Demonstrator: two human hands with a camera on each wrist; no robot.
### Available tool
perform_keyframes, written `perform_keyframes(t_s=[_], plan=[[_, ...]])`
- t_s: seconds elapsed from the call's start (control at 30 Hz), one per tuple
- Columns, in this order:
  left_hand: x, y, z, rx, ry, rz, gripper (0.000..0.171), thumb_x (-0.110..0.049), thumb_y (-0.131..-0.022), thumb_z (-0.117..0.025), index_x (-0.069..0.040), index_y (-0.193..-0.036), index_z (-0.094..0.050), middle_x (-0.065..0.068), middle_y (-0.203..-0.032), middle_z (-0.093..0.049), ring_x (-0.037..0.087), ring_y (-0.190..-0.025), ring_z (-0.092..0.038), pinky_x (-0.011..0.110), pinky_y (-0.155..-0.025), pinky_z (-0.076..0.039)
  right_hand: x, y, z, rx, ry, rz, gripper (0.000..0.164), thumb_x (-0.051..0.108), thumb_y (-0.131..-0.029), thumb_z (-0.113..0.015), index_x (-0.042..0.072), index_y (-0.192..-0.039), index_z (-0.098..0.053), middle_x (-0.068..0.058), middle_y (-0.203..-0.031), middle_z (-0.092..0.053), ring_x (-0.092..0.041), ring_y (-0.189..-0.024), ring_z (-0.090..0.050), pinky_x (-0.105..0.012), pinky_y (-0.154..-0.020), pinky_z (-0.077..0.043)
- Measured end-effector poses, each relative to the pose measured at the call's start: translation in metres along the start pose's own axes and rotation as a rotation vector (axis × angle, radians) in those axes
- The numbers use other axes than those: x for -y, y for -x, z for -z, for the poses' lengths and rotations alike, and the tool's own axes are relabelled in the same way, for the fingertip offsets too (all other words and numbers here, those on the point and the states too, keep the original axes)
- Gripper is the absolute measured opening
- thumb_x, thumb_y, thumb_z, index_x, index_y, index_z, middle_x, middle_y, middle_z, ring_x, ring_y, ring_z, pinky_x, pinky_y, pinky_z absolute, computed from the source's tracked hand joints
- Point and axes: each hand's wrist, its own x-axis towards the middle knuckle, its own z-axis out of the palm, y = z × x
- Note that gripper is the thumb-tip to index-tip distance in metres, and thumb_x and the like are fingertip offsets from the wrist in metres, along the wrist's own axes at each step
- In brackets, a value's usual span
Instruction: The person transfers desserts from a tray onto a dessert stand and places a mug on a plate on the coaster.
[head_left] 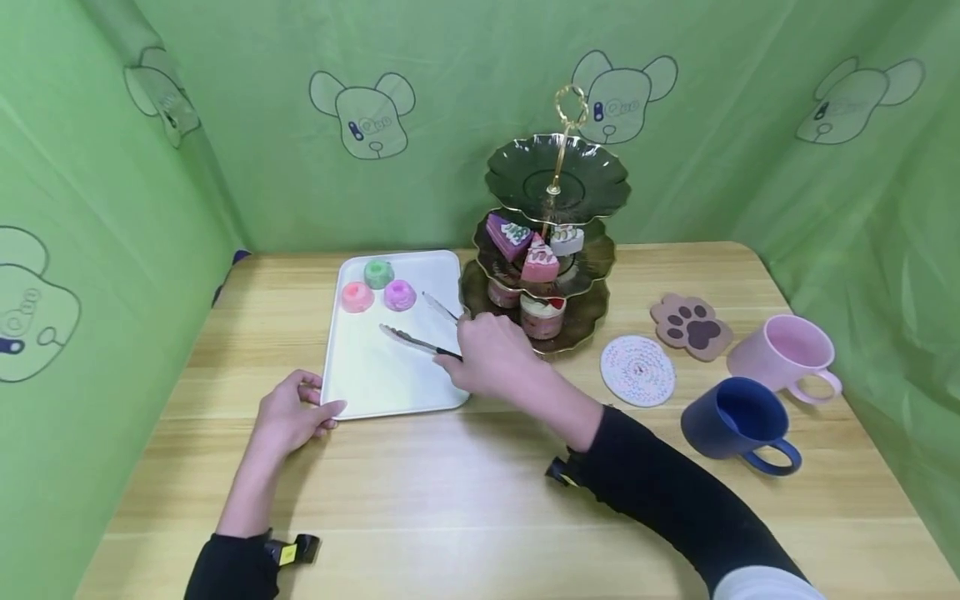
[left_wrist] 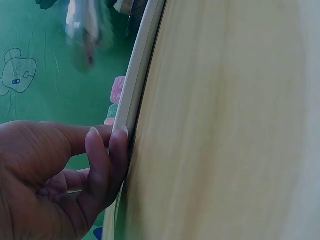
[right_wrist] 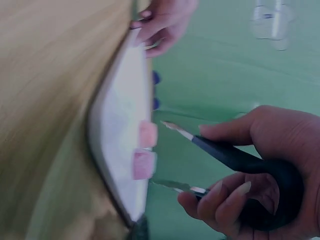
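My left hand [head_left: 291, 414] grips the near left corner of a white rectangular tray [head_left: 390, 375], thumb at the rim; the left wrist view shows this hand's fingers at the tray's edge. In my right hand [head_left: 491, 354] is a pair of tongs [head_left: 417, 342] with black handles and spread metal tips. The tongs reach over the tray, their tips apart with nothing between them. Three small ring-shaped cakes sit toward the tray's far left: a green one [head_left: 378, 273], a pink one [head_left: 357, 297] and a purple one [head_left: 400, 295]. In the right wrist view, two cakes stand near the tongs [right_wrist: 227, 154].
A three-tier dark stand [head_left: 555, 200] rises beside the tray, with cake slices [head_left: 540, 262] on its middle tier and round cakes [head_left: 542, 321] below. On the right are a round coaster [head_left: 637, 371], a paw-shaped coaster [head_left: 686, 325], a pink mug [head_left: 772, 358] and a blue mug [head_left: 720, 425].
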Motion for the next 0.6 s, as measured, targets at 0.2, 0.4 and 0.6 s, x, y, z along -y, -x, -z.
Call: perform_keyframes(t_s=[0.2, 0.4, 0.6], plan=[[0.000, 0.000, 0.000, 0.006, -0.005, 0.000, 0.056, -0.015, -0.078, -0.076, 0.000, -0.120, -0.042, 0.017, -0.104, -0.050, 0.018, -0.064, -0.066, 0.030, -0.058, -0.060, 0.010, -0.030, -0.021, 0.077, 0.023, -0.082, 0.047, 0.058, -0.082, -0.057, 0.012, -0.074, -0.058, -0.006, -0.071, -0.056, -0.026, -0.063, -0.057, -0.036, -0.042, -0.047], [0.001, 0.000, 0.001, 0.014, 0.001, 0.003, 0.057, -0.014, -0.078, -0.076, 0.001, -0.121, -0.041, 0.017, -0.104, -0.049, 0.018, -0.064, -0.066, 0.031, -0.058, -0.061, 0.016, -0.048, -0.034, 0.090, 0.047, -0.106, 0.045, 0.054, -0.083, -0.059, 0.009, -0.086, -0.062, -0.006, -0.079, -0.058, -0.027, -0.069, -0.058, -0.038, -0.046, -0.049], [0.001, -0.001, 0.001, 0.019, 0.012, 0.006, 0.057, -0.014, -0.078, -0.075, 0.001, -0.121, -0.041, 0.018, -0.104, -0.049, 0.019, -0.065, -0.066, 0.031, -0.059, -0.061, 0.020, -0.061, -0.044, 0.051, 0.077, -0.136, 0.045, 0.051, -0.083, -0.062, 0.006, -0.089, -0.059, -0.007, -0.080, -0.061, -0.026, -0.071, -0.060, -0.038, -0.050, -0.052]])
